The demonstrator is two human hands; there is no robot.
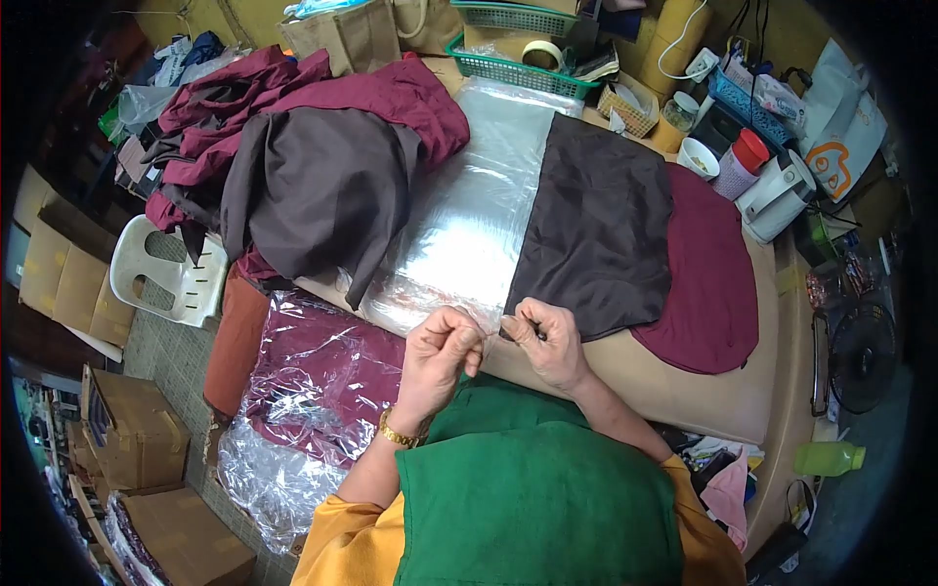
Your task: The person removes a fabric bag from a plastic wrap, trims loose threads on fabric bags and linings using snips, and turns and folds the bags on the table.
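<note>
My left hand (445, 356) is closed in a pinch at the near edge of a stack of clear plastic bags (469, 215). What lies between its fingertips is too small to make out. Close beside it, my right hand (549, 347) also pinches, by the near left corner of a folded dark brown cloth (601, 225). A small dark bit shows at its fingers, its kind unclear. The dark cloth lies over a maroon cloth (713, 273) with a rounded end, and its left edge overlaps the plastic. A green cloth (542, 498) covers my lap.
A heap of maroon and dark cloth (322, 186) sits at the left of the padded tan table (703, 396). Below it lies plastic-wrapped maroon fabric (322, 371). A white chair (171, 273) and cardboard boxes (137, 430) stand left. Green baskets (518, 73) and a white kettle (777, 195) line the back.
</note>
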